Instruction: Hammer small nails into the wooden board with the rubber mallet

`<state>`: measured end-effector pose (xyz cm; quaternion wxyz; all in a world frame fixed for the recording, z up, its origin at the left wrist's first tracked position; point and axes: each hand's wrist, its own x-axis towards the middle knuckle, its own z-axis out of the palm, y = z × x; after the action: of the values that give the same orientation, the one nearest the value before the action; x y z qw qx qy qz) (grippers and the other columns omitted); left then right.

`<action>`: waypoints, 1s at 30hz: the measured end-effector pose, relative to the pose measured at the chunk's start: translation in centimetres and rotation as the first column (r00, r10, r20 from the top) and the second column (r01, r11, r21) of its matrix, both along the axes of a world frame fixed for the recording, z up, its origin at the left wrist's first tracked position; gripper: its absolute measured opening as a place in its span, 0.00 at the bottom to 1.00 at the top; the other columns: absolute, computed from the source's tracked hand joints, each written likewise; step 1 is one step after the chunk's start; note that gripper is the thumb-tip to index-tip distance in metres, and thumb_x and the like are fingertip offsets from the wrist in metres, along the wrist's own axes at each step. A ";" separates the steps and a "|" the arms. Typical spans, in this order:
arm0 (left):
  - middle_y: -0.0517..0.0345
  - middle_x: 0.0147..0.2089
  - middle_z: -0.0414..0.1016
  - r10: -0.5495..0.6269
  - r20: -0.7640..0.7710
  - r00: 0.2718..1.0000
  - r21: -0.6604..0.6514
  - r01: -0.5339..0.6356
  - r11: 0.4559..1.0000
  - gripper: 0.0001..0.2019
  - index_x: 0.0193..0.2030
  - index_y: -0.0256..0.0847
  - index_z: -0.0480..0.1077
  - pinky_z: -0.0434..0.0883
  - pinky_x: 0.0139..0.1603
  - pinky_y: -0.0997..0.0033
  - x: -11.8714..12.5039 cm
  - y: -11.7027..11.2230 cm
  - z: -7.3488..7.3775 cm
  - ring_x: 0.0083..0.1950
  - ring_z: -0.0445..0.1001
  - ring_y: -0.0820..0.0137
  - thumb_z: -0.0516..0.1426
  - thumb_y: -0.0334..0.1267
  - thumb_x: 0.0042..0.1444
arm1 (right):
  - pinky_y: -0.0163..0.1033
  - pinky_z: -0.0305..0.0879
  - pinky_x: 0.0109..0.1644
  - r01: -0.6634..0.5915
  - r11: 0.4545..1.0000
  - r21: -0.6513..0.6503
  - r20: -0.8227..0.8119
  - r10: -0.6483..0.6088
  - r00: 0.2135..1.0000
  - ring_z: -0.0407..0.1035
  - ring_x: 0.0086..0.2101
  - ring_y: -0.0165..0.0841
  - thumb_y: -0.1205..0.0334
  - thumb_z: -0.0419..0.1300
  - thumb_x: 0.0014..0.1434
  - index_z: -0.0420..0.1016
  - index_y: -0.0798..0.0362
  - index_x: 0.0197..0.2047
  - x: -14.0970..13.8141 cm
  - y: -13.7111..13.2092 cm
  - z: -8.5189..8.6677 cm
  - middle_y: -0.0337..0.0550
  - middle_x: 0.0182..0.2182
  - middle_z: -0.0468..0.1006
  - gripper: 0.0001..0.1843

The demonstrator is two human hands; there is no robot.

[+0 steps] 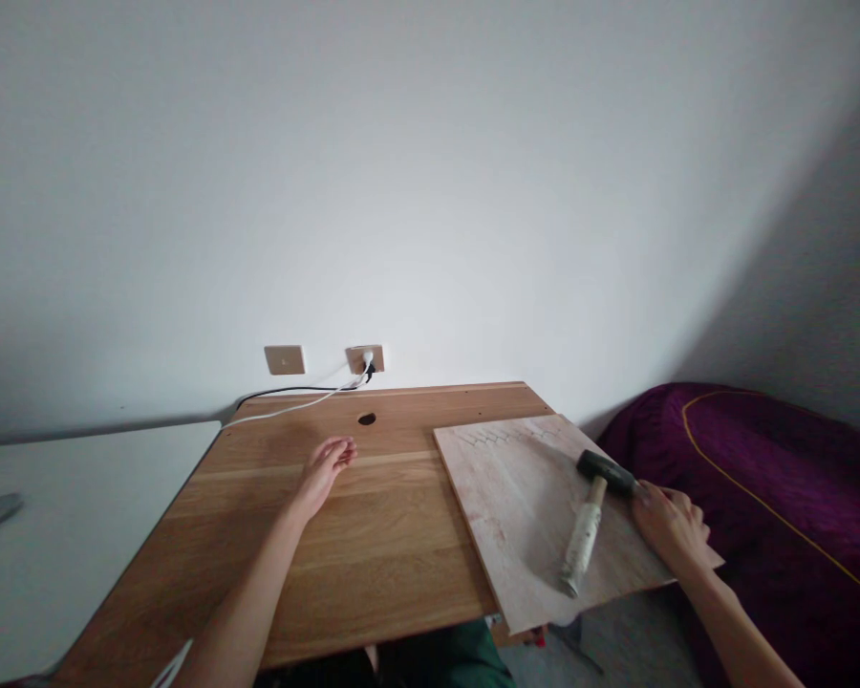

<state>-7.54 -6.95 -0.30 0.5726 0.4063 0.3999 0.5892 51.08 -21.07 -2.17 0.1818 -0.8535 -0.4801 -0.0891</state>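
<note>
A pale plywood board (516, 506) lies on the right part of a wooden desk (373, 535), overhanging its right edge. On the board rests a hammer (589, 521) with a black head and a light handle. My right hand (670, 526) grips the board's right edge, its fingers curled over it beside the hammer head. My left hand (324, 470) rests on the desk top further left, fingers loosely apart and holding nothing, close to a small dark hole (366, 419) in the desk.
A white wall stands behind the desk, with two wall plates (285, 359) and a plugged-in white cable (308, 399). A white surface (78, 535) adjoins the desk on the left. A purple-covered bed (781, 506) sits at the right.
</note>
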 end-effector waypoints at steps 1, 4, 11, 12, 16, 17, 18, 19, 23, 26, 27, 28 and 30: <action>0.50 0.39 0.83 0.003 -0.008 1.000 0.000 -0.003 1.000 0.22 0.39 0.37 0.79 0.75 0.46 0.65 0.0 0.0 0.0 0.40 0.81 0.65 0.73 0.49 0.42 | 0.66 0.68 0.48 0.036 0.999 -0.006 -0.006 -0.036 0.999 0.70 0.52 0.64 0.49 0.44 0.64 0.75 0.53 0.62 0.2 0.1 0.1 0.66 0.55 0.75 0.32; 0.50 0.39 0.83 0.003 -0.016 1.000 -0.001 -0.003 1.000 0.22 0.40 0.37 0.79 0.75 0.46 0.65 -0.1 0.0 0.0 0.40 0.81 0.65 0.73 0.49 0.42 | 0.63 0.69 0.50 0.076 0.996 -0.036 -0.020 -0.077 0.997 0.72 0.52 0.63 0.47 0.43 0.65 0.75 0.57 0.61 0.5 0.3 0.4 0.67 0.55 0.76 0.34; 0.51 0.37 0.82 0.000 -0.004 1.000 -0.010 0.000 1.000 0.23 0.38 0.36 0.79 0.75 0.44 0.66 0.1 0.1 0.2 0.39 0.80 0.65 0.74 0.49 0.40 | 0.59 0.71 0.50 0.022 0.997 -0.071 -0.008 -0.022 1.000 0.72 0.51 0.62 0.48 0.42 0.64 0.74 0.59 0.62 0.1 0.0 0.3 0.67 0.54 0.76 0.35; 0.51 0.37 0.82 -0.002 -0.001 1.000 -0.011 0.002 1.000 0.23 0.38 0.36 0.79 0.75 0.44 0.66 0.1 0.1 0.2 0.39 0.80 0.66 0.74 0.49 0.39 | 0.59 0.71 0.50 0.022 0.997 -0.069 -0.006 -0.023 1.000 0.73 0.51 0.62 0.48 0.42 0.64 0.75 0.59 0.62 0.1 0.0 0.3 0.67 0.54 0.76 0.35; 0.51 0.37 0.83 -0.005 0.002 1.000 -0.017 0.005 1.000 0.23 0.39 0.36 0.80 0.75 0.44 0.67 0.0 0.2 0.1 0.39 0.80 0.67 0.74 0.49 0.39 | 0.59 0.71 0.49 0.019 0.998 -0.058 0.013 -0.018 1.000 0.73 0.50 0.60 0.50 0.44 0.63 0.75 0.57 0.61 0.3 0.0 0.2 0.65 0.54 0.77 0.32; 0.51 0.37 0.83 -0.007 0.000 1.000 -0.017 0.007 1.000 0.23 0.39 0.36 0.80 0.75 0.44 0.67 -0.1 0.2 0.0 0.39 0.80 0.66 0.74 0.49 0.39 | 0.59 0.71 0.50 0.013 0.998 -0.057 0.020 -0.012 1.000 0.73 0.51 0.59 0.50 0.44 0.63 0.75 0.58 0.60 0.3 0.0 0.1 0.66 0.54 0.77 0.32; 0.51 0.37 0.83 -0.010 -0.003 1.000 -0.017 0.010 1.000 0.23 0.39 0.36 0.80 0.75 0.44 0.66 -0.1 0.3 0.0 0.39 0.80 0.66 0.74 0.49 0.40 | 0.58 0.70 0.50 0.006 0.998 -0.057 0.026 -0.005 1.000 0.73 0.52 0.59 0.51 0.44 0.63 0.75 0.59 0.60 0.3 0.0 0.0 0.66 0.54 0.77 0.32; 0.50 0.38 0.83 -0.012 -0.005 1.000 -0.015 0.012 1.000 0.23 0.39 0.36 0.80 0.75 0.45 0.66 -0.2 0.3 -0.1 0.39 0.80 0.66 0.74 0.49 0.40 | 0.57 0.70 0.51 -0.001 0.998 -0.056 0.033 0.003 0.999 0.72 0.53 0.58 0.52 0.44 0.63 0.75 0.59 0.60 0.3 0.0 0.0 0.66 0.54 0.77 0.32; 0.49 0.41 0.83 -0.015 -0.011 1.000 -0.013 0.014 1.000 0.22 0.39 0.36 0.79 0.76 0.46 0.65 -0.4 0.4 -0.3 0.40 0.80 0.65 0.73 0.49 0.42 | 0.56 0.68 0.54 -0.023 0.999 -0.044 0.059 0.026 0.998 0.71 0.56 0.54 0.54 0.44 0.63 0.74 0.60 0.59 -0.2 -0.1 -0.2 0.65 0.55 0.77 0.31; 0.49 0.40 0.83 -0.014 -0.015 1.000 -0.007 0.014 1.000 0.21 0.40 0.36 0.79 0.76 0.46 0.65 -0.2 0.4 -0.2 0.40 0.80 0.65 0.73 0.48 0.43 | 0.55 0.66 0.56 -0.049 0.998 -0.040 0.080 0.053 0.995 0.71 0.56 0.53 0.54 0.43 0.65 0.74 0.61 0.58 -1.3 -0.3 -0.1 0.64 0.54 0.78 0.30; 0.49 0.40 0.83 -0.013 -0.018 1.000 -0.005 0.013 1.000 0.22 0.40 0.36 0.79 0.75 0.46 0.65 -0.2 0.3 -0.1 0.40 0.80 0.65 0.73 0.48 0.43 | 0.54 0.66 0.57 -0.057 0.998 -0.040 0.087 0.061 0.994 0.72 0.55 0.52 0.55 0.43 0.65 0.74 0.61 0.58 -1.8 -0.4 0.0 0.64 0.54 0.78 0.29; 0.49 0.40 0.83 -0.012 -0.021 1.000 -0.005 0.012 1.000 0.22 0.40 0.36 0.79 0.75 0.45 0.65 -0.1 0.3 0.0 0.40 0.80 0.65 0.73 0.49 0.42 | 0.53 0.65 0.58 -0.063 0.997 -0.042 0.093 0.067 0.993 0.72 0.54 0.52 0.55 0.43 0.65 0.75 0.62 0.57 -2.3 -0.5 0.1 0.64 0.53 0.78 0.29; 0.50 0.39 0.83 -0.010 -0.023 1.000 -0.007 0.009 1.000 0.23 0.40 0.36 0.79 0.75 0.45 0.66 0.1 0.1 0.2 0.40 0.80 0.66 0.73 0.50 0.41 | 0.52 0.65 0.58 -0.069 0.997 -0.045 0.104 0.074 0.992 0.73 0.52 0.51 0.57 0.43 0.65 0.75 0.61 0.56 -3.5 -0.7 0.3 0.63 0.52 0.79 0.27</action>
<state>-7.40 -6.87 -0.06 0.5721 0.4129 0.4065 0.5805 47.59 -21.81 -1.86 0.1417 -0.8335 -0.5210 -0.1176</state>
